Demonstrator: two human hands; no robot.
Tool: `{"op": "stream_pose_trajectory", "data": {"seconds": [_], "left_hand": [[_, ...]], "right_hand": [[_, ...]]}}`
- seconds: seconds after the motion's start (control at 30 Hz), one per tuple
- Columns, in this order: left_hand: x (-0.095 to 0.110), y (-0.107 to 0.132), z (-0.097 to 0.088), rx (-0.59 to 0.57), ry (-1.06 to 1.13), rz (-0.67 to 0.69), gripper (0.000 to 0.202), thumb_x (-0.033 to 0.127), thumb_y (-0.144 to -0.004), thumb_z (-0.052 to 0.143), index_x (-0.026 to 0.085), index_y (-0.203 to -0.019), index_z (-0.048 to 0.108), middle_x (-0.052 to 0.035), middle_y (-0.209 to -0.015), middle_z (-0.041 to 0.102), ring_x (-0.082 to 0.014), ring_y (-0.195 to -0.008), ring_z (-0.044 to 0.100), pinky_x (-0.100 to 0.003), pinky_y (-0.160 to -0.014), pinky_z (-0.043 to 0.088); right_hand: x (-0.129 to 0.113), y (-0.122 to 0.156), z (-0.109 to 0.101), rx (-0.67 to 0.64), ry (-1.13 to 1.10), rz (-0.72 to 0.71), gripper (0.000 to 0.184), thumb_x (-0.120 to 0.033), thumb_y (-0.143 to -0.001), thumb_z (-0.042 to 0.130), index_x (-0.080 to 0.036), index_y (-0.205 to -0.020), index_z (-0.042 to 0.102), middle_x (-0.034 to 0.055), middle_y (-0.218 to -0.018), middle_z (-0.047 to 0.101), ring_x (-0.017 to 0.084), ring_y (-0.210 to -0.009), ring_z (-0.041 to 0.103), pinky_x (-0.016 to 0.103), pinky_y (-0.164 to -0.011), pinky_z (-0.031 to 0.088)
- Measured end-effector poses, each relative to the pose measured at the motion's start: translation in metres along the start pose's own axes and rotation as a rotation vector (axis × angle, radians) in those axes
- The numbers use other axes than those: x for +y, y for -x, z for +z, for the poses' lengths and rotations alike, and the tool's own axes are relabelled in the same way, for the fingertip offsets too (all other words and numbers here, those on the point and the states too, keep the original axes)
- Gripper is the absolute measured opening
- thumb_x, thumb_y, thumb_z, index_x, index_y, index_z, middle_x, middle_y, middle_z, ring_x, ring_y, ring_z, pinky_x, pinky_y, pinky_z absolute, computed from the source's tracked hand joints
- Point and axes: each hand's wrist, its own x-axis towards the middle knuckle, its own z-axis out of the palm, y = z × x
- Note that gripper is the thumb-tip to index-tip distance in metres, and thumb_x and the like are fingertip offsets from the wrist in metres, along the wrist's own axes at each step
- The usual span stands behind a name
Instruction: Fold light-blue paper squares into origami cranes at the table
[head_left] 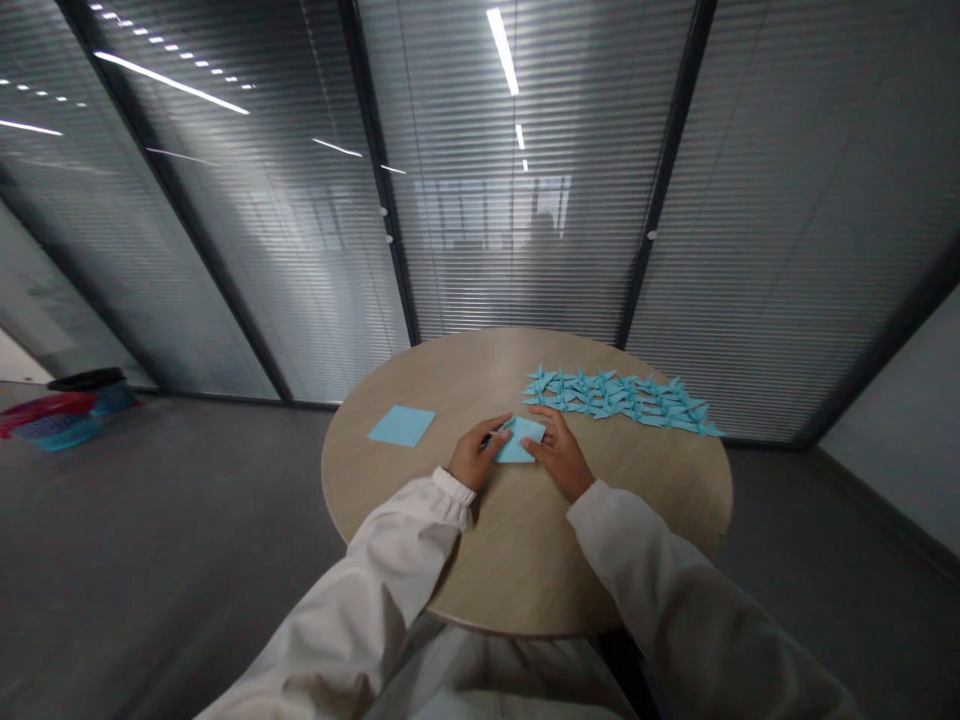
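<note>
Between my two hands is a partly folded piece of light blue origami paper point(516, 450), close to the middle of the round table. My left hand point(477, 452) grips its left side, thumb on top. On the right side, my right hand point(561, 453) pinches the paper with the thumb over its face and the fingers around the far edge. Some of the folds are hidden under my fingers. Beyond my right hand, several folded blue paper cranes point(619, 395) stand in rows. A flat sheet of blue paper point(402, 426) lies to the left of my left hand.
The round wooden table point(525, 560) has its near edge at my lap. Glass partitions with blinds point(517, 270) rise just behind it. On the floor at far left sit a red and blue basket point(56, 420) and a dark-rimmed blue container point(105, 390).
</note>
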Motion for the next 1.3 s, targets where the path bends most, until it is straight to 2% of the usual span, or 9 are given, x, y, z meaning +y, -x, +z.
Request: {"op": "stream_pose_trajectory", "data": {"seconds": [0.13,0.23,0.37,0.47,0.53,0.67,0.93,1.17,1.3], "left_hand": [[-0.001,-0.003,-0.003,0.084,0.071,-0.037,0.044,0.045,-0.082,0.044,0.011,-0.105,0.063,-0.0077,-0.093,0.066,-0.0174,-0.083,0.057,-0.026,-0.073,0.043],[-0.004,-0.005,-0.004,0.126,0.168,-0.066,0.045,0.047,-0.078,0.05,0.01,-0.099,0.063,-0.0051,-0.078,0.065,-0.0142,-0.068,0.054,-0.023,-0.061,0.042],[-0.004,-0.006,-0.002,0.086,0.383,-0.153,0.048,0.045,-0.066,0.064,0.009,-0.098,0.06,-0.0033,-0.073,0.064,-0.0124,-0.062,0.055,-0.023,-0.058,0.043],[-0.003,-0.005,0.0,0.044,0.466,-0.203,0.053,0.038,-0.061,0.07,0.01,-0.104,0.057,-0.0034,-0.075,0.064,-0.0123,-0.064,0.057,-0.024,-0.061,0.045],[-0.002,-0.004,0.001,0.004,0.443,-0.211,0.054,0.035,-0.058,0.073,0.011,-0.104,0.058,-0.003,-0.076,0.065,-0.0121,-0.064,0.058,-0.023,-0.061,0.046],[-0.005,-0.004,0.002,-0.059,0.295,-0.16,0.043,0.032,-0.057,0.073,0.012,-0.093,0.063,-0.0039,-0.081,0.065,-0.0133,-0.068,0.058,-0.022,-0.062,0.046],[0.0,0.001,0.001,-0.182,0.019,-0.137,0.03,0.034,-0.064,0.066,0.012,-0.084,0.065,-0.0022,-0.072,0.064,-0.0134,-0.065,0.055,-0.022,-0.063,0.044],[0.005,0.001,0.0,-0.123,0.0,-0.084,0.029,0.042,-0.069,0.06,0.013,-0.069,0.062,0.002,-0.057,0.052,-0.0099,-0.054,0.045,-0.02,-0.052,0.036],[0.008,0.001,-0.001,-0.073,0.013,-0.07,0.032,0.045,-0.07,0.059,0.013,-0.066,0.06,0.0023,-0.055,0.048,-0.0101,-0.055,0.043,-0.02,-0.051,0.035]], "right_hand": [[0.0,0.0,0.0,0.008,0.007,-0.016,0.052,-0.02,-0.067,0.061,-0.022,-0.114,0.039,-0.0012,-0.078,0.059,0.014,-0.069,0.06,0.026,-0.063,0.05],[0.002,0.0,0.0,0.017,0.019,-0.029,0.051,-0.019,-0.067,0.06,-0.022,-0.114,0.04,-0.0015,-0.077,0.058,0.014,-0.069,0.06,0.026,-0.063,0.049],[0.007,-0.002,-0.004,0.056,0.008,-0.048,0.049,-0.019,-0.067,0.059,-0.022,-0.113,0.04,-0.0007,-0.079,0.06,0.015,-0.073,0.06,0.028,-0.067,0.048],[0.011,-0.005,-0.009,0.12,0.087,-0.094,0.046,-0.018,-0.067,0.059,-0.021,-0.11,0.044,-0.0039,-0.069,0.056,0.013,-0.063,0.056,0.025,-0.061,0.046],[0.013,-0.007,-0.012,0.165,0.109,-0.103,0.046,-0.018,-0.066,0.059,-0.021,-0.109,0.045,-0.0053,-0.064,0.054,0.012,-0.06,0.054,0.024,-0.059,0.045],[0.015,-0.007,-0.014,0.212,0.135,-0.121,0.045,-0.019,-0.068,0.057,-0.022,-0.111,0.045,-0.0021,-0.074,0.059,0.014,-0.067,0.057,0.027,-0.065,0.047],[0.006,-0.001,-0.006,0.125,0.315,-0.231,0.046,-0.016,-0.071,0.053,-0.022,-0.115,0.044,0.0003,-0.082,0.059,0.015,-0.079,0.057,0.03,-0.077,0.045],[0.008,-0.001,-0.005,0.089,0.362,-0.177,0.055,-0.013,-0.067,0.053,-0.022,-0.12,0.039,0.005,-0.098,0.056,0.016,-0.088,0.055,0.032,-0.082,0.043],[0.016,-0.003,-0.007,0.095,0.345,-0.11,0.057,-0.012,-0.066,0.05,-0.024,-0.12,0.038,0.0048,-0.102,0.056,0.014,-0.078,0.056,0.03,-0.076,0.046]]}}
